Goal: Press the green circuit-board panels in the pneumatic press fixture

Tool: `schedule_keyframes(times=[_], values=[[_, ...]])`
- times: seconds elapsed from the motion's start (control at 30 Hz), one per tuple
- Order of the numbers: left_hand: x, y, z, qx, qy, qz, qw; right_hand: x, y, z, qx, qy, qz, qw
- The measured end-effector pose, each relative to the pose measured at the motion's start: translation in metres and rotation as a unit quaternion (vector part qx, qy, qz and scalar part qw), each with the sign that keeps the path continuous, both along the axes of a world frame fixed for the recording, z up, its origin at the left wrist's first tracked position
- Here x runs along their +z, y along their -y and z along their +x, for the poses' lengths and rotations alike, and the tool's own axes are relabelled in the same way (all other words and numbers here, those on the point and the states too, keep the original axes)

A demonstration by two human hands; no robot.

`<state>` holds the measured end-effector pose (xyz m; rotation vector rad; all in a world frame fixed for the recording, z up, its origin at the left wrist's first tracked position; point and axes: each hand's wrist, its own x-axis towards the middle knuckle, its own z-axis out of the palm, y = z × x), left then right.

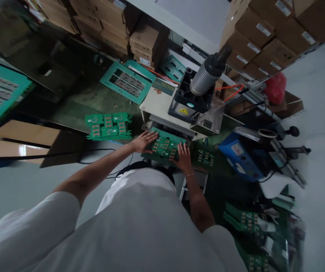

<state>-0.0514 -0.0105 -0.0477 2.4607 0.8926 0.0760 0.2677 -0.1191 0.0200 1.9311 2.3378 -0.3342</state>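
In front of my body a green circuit board panel (166,144) lies at the mouth of a white bench press (160,106). My left hand (144,141) rests on the panel's left end, fingers stretched out flat. On its right end lies my right hand (183,156), fingers also extended and a little apart. Neither hand is wrapped round anything. Left of the press sits a stack of green circuit boards (108,126). Beside my right hand another circuit board (205,157) lies on the bench. The panel's far edge is partly hidden under the press.
A black press head with a ribbed column (203,81) rises above the machine. Teal frames (141,97) lean at its left. A blue device (240,155) stands to the right, with more boards (243,219) nearer me. Cardboard boxes (260,32) are piled behind.
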Motion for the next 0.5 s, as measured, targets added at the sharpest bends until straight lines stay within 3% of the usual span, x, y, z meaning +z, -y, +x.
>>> schedule_keyframes(times=[0.2, 0.27, 0.37, 0.43, 0.5], values=[[-0.002, 0.011, -0.003, 0.036, 0.0, 0.003, 0.999, -0.016, 0.004, 0.006, 0.017, -0.042, 0.015, 0.999], [-0.002, 0.015, -0.004, 0.05, 0.001, -0.003, 0.999, -0.023, 0.004, 0.012, -0.013, -0.072, 0.044, 0.996], [-0.006, 0.02, -0.004, 0.081, 0.006, -0.016, 0.997, -0.036, -0.015, 0.031, -0.177, -0.112, 0.124, 0.97], [-0.009, 0.024, -0.005, 0.117, 0.013, -0.024, 0.993, -0.046, -0.041, 0.048, -0.303, -0.133, 0.166, 0.929], [-0.013, 0.029, -0.005, 0.162, 0.023, -0.031, 0.986, -0.055, -0.071, 0.065, -0.373, -0.159, 0.161, 0.9]])
